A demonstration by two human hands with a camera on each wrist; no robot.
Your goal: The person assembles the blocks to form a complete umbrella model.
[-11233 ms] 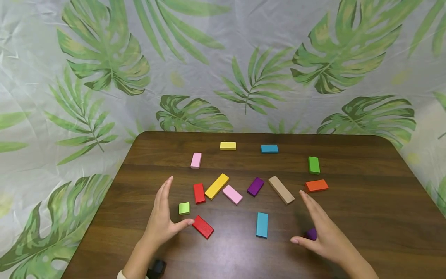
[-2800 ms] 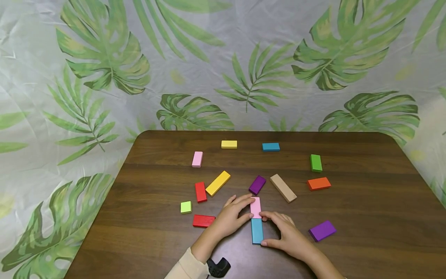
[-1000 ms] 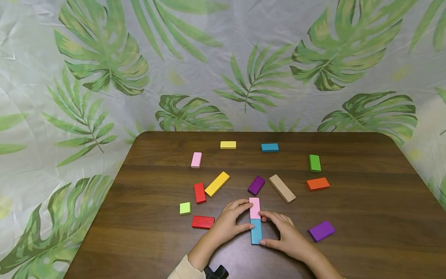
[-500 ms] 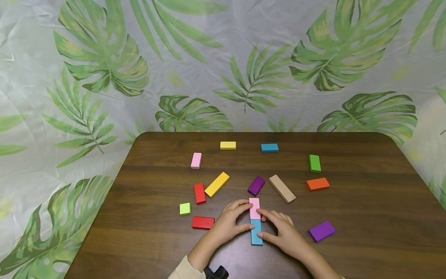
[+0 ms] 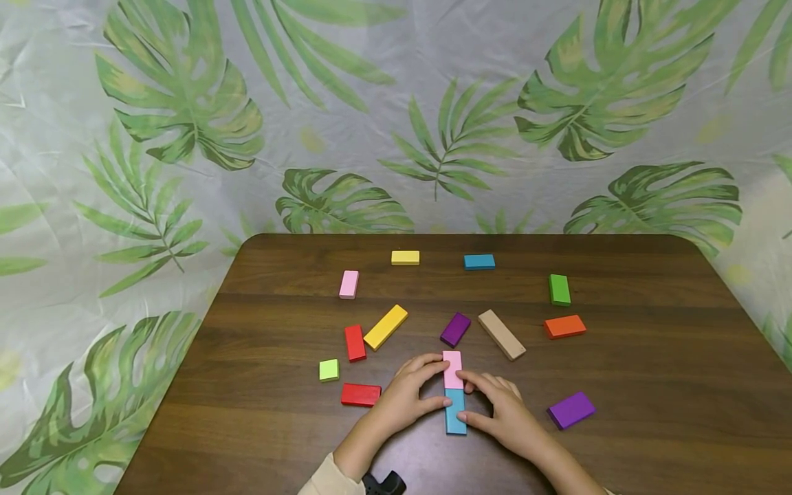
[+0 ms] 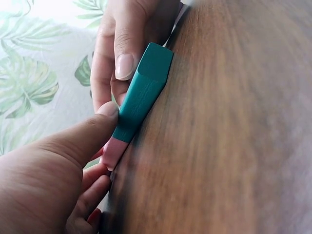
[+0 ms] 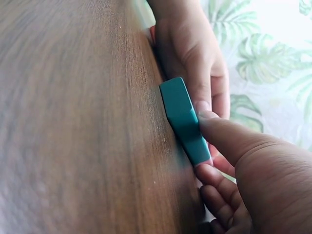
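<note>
In the head view a pink block point(image 5: 452, 361) and a light blue block point(image 5: 455, 421) lie end to end on the table, the pink one farther away. My left hand point(image 5: 402, 395) is at their left side, its thumb on the blue block's edge and fingertips at the pink one. My right hand point(image 5: 509, 416) is at the right, index fingertip on the pink block and thumb on the blue one. The left wrist view shows the blue block point(image 6: 141, 97) as teal, meeting the pink block point(image 6: 114, 152). Fingers hide part of the pink block in the right wrist view.
A red block point(image 5: 361, 394) lies close to my left hand, with a lime cube point(image 5: 329, 370) beyond it. A purple block point(image 5: 571, 410) is right of my right hand. Dark purple point(image 5: 455, 329) and tan point(image 5: 502, 335) blocks lie just ahead. Several others are spread farther back.
Both hands have come from wide apart to the middle. The pink block now lines up with the blue one, and the near red block has turned. Over the last half second almost nothing moved.
</note>
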